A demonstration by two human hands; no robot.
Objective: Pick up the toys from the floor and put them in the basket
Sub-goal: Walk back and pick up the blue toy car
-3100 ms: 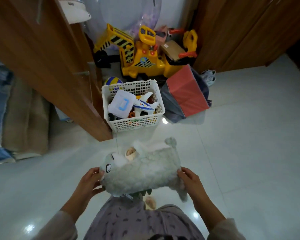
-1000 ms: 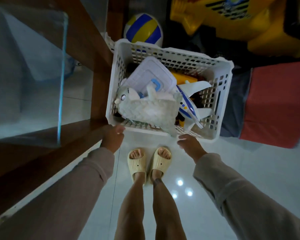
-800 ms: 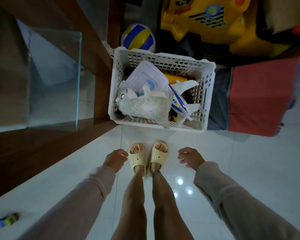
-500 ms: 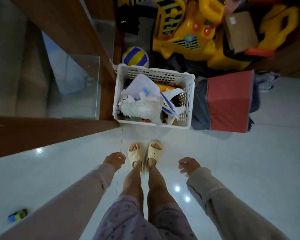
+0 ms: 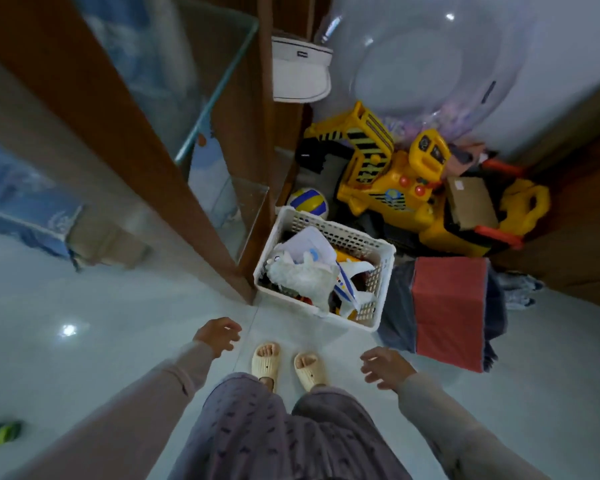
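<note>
Both hands empty, fingers spread loose – left hand (image 5: 216,336), right hand (image 5: 386,368). The plush toy (image 5: 300,276) sits in the white basket (image 5: 383,299) beside a toy plane (image 5: 347,289).

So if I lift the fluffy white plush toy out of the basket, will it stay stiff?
Probably not. The plush toy drapes over the things under it in the basket, so it looks soft and floppy. Its fluffy fabric suggests it is light and easy to grip, not fragile.

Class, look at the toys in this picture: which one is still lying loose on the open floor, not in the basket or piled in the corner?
The small blue-and-green toy at the far lower left. It lies alone on bare tile, while the plush and plane sit inside the white basket.
</note>
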